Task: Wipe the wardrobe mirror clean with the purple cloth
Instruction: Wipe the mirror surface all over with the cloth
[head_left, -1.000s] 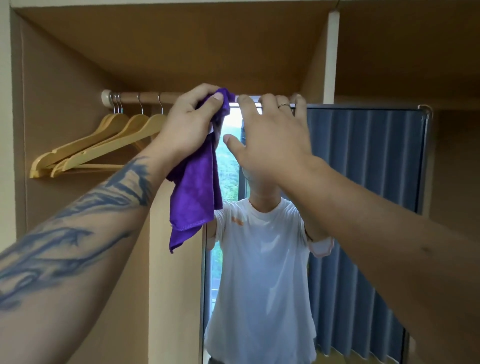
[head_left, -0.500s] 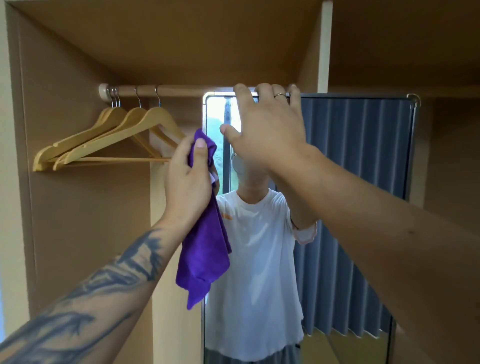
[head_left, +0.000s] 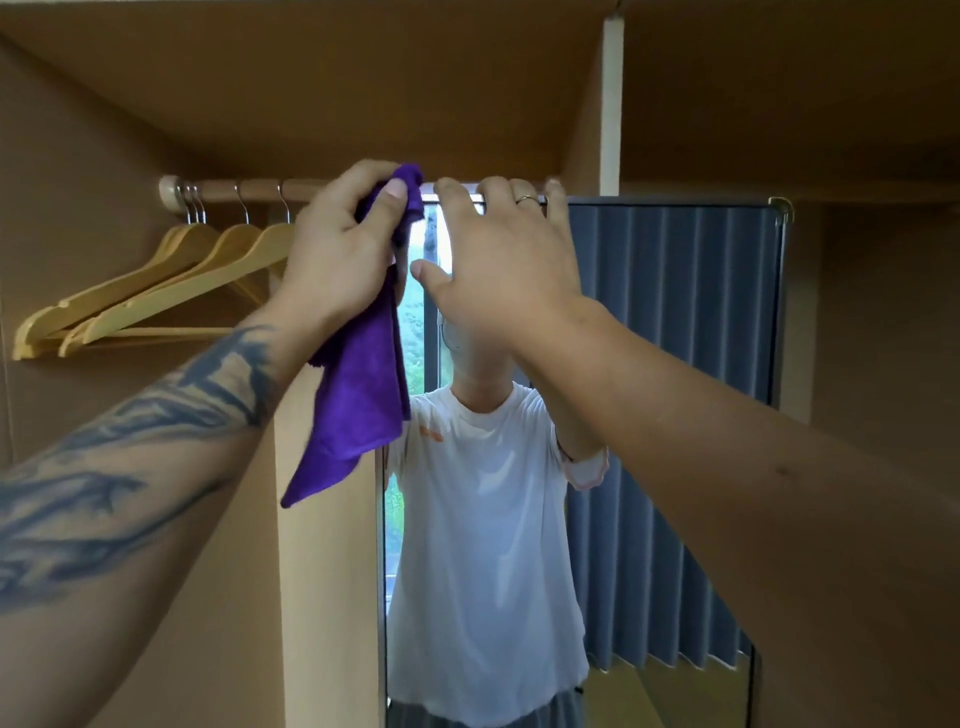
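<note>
A tall framed mirror (head_left: 670, 364) stands inside the wooden wardrobe and reflects a person in a white shirt and a blue curtain. My left hand (head_left: 340, 249) grips the purple cloth (head_left: 358, 400) and holds it against the mirror's top left corner; most of the cloth hangs down below my wrist. My right hand (head_left: 498, 260) hooks its fingers over the mirror's top edge just to the right, thumb spread below. A ring shows on one finger.
A wooden rail (head_left: 249, 189) crosses the top left of the wardrobe with several wooden hangers (head_left: 156, 296) on it. A pale vertical divider (head_left: 612, 104) rises above the mirror. The wardrobe's brown side wall (head_left: 893, 338) lies to the right.
My left hand dropped with the cloth along the mirror's left edge, then rose back to the top left corner. My right hand kept its hold on the top edge.
</note>
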